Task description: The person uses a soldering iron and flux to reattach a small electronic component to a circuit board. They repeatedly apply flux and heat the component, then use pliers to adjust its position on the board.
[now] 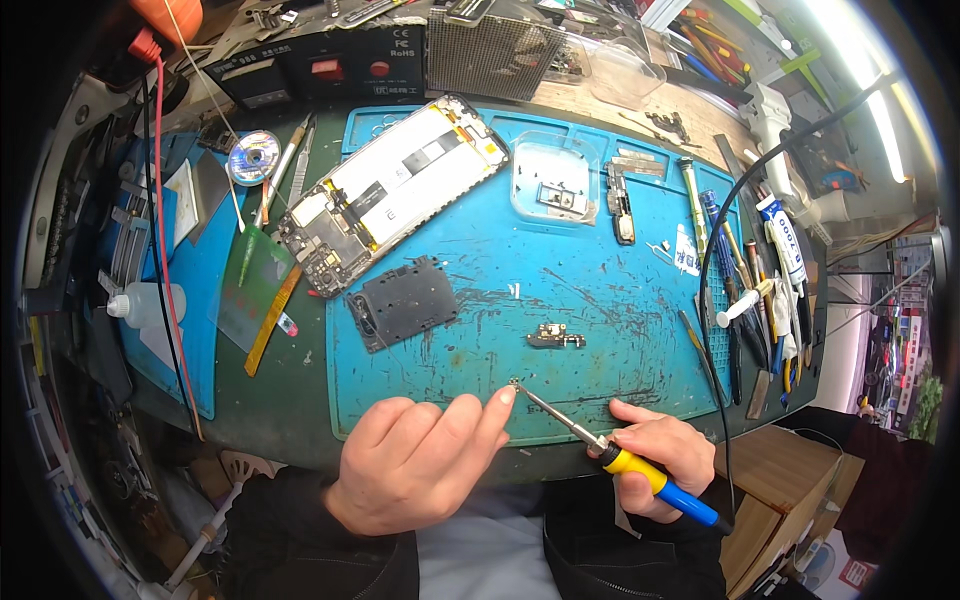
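Observation:
My right hand (655, 450) grips a soldering iron (640, 468) with a yellow and blue handle, its metal tip (516, 383) pointing up and left over the near edge of the blue work mat (600, 300). The index finger of my left hand (420, 462) stretches out and touches the iron's tip; the other fingers curl loosely and hold nothing. A small flat circuit part (556, 337) lies on the mat just beyond the tip. Farther back lies an opened phone (390, 190) with its inner boards showing, and a dark cover plate (402, 302) beside it.
A clear plastic lid (555, 175) with small parts and a narrow board (622, 200) sit at the mat's back. Tweezers, screwdrivers and tubes (750, 290) line the right edge. A solder reel (253, 157), a squeeze bottle (148, 303) and a power unit (330, 68) stand left and behind.

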{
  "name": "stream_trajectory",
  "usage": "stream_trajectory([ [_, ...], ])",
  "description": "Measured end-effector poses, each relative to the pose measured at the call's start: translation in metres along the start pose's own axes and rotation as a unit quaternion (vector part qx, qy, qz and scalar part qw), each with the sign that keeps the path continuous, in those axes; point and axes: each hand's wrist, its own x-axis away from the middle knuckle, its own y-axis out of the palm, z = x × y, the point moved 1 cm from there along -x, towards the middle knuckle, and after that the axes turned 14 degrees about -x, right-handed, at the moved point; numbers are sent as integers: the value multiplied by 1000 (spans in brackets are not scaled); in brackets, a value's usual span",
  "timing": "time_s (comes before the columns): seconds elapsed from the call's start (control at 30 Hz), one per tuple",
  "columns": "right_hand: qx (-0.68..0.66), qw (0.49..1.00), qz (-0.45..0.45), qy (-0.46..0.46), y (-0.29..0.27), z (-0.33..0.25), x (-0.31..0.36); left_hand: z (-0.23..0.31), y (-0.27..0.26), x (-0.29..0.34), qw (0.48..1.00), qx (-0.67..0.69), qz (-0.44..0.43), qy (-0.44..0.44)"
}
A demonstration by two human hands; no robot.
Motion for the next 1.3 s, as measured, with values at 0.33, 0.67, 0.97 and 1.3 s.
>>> stream_trajectory([
  [0.33,-5,1000,20,19,0,-3,4,0,-1,1,1000,2,1,2],
  [0.67,124,982,128,-66,-4,-3,1,-3,-3,-3,995,75,32,-61],
  [0.97,315,932,-81,-161,-9,4,-84,-3,4,-25,986,136,18,-94],
  [1.3,278,944,-81,-160,26,11,-89,-4,8,-32,999,29,38,26],
])
